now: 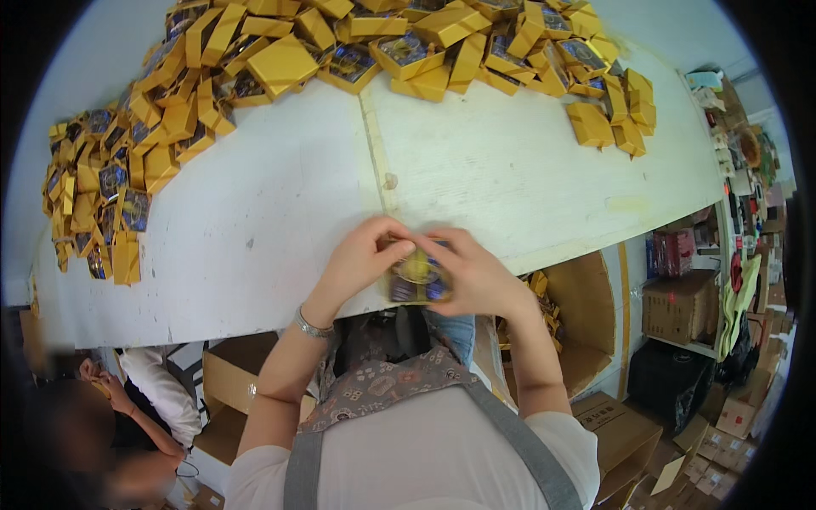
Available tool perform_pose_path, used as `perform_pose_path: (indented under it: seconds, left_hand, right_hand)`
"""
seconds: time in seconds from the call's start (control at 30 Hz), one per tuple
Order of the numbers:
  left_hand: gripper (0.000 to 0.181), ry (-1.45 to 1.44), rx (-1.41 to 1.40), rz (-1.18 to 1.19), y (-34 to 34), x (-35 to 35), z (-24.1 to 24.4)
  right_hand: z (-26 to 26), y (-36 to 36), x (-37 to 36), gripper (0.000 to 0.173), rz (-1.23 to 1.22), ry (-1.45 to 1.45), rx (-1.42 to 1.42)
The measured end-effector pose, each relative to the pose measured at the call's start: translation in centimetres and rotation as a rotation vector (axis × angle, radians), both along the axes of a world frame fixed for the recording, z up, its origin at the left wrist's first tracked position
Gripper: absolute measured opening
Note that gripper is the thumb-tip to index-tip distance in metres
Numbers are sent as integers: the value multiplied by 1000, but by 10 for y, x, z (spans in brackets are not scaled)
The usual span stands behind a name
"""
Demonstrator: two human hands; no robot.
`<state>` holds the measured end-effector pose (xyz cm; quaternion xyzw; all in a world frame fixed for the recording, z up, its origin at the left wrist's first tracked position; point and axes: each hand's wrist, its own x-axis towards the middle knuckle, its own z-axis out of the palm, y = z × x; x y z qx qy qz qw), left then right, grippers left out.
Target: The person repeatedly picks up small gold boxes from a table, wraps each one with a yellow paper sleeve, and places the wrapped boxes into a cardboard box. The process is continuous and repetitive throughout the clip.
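Near the front edge of the white table (pixel 287 210), both hands are on a small gold box with a dark blue and gold printed top (pixel 417 277). My left hand (pixel 373 252) holds its upper left side, thumb and fingertips pinched at the top edge. Along its right side lies my right hand (pixel 468 271), slightly blurred, its fingers reaching over the top towards the left fingertips. The fingertips of the two hands meet or nearly meet there; whether something thin is between them cannot be told.
Many similar gold boxes (pixel 284 64) lie heaped along the table's far and left sides. A large open carton (pixel 583 306) with gold pieces stands below the table at right. Another person (pixel 127 408) is at lower left, hands on a small yellow item. Cartons (pixel 615 433) and shelves fill the right.
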<state>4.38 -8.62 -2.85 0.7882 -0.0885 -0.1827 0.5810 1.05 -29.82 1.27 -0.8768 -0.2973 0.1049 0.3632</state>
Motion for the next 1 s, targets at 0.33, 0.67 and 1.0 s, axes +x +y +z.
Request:
perform_pose_path:
  seconds: [0.33,0.67,1.0]
  left_hand:
    - [92,-474,213,405,-51,247,10]
    - [98,-594,629,301,-58,78,6]
    - [66,-512,449,-14,-37,56,18]
  right_hand:
    - [-5,-193,-136,91,-978,246,-222]
    - [-38,-52,7,53,-715,-148,135]
    - [-19,-60,43,60,-795,489,753]
